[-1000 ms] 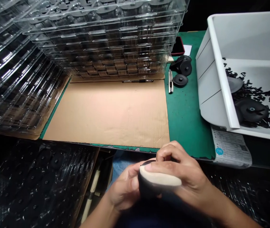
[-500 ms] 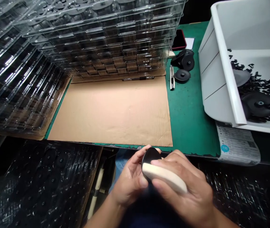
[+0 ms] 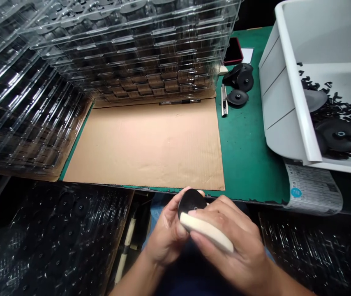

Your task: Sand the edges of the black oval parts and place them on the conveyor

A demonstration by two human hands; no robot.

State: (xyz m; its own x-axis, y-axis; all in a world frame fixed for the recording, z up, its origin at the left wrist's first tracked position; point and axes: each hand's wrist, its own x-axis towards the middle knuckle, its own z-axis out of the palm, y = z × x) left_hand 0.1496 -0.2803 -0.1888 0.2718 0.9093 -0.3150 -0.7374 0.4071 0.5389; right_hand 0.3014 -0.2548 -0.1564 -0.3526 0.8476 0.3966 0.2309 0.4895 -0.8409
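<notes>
A round black part [image 3: 190, 200] is held in my left hand [image 3: 166, 234], its fingers and thumb around the rim, just below the table's front edge. My right hand [image 3: 240, 242] grips a cream-coloured flat pad [image 3: 208, 232] between thumb and fingers. The pad's left end lies against the lower face of the black part. Part of that face, with a small hub, shows above the pad; the rest is hidden by the pad and fingers.
Stacked clear trays [image 3: 132, 53] stand behind a cardboard sheet [image 3: 151, 144]. A pen [image 3: 180, 102], a cutter [image 3: 224, 100] and black round parts [image 3: 237, 98] lie farther back. At right is a white bin [image 3: 299, 94] with small black pieces.
Both hands have shifted slightly left with the black part and the pad. The black part has turned, so more of its face and its hub show.
</notes>
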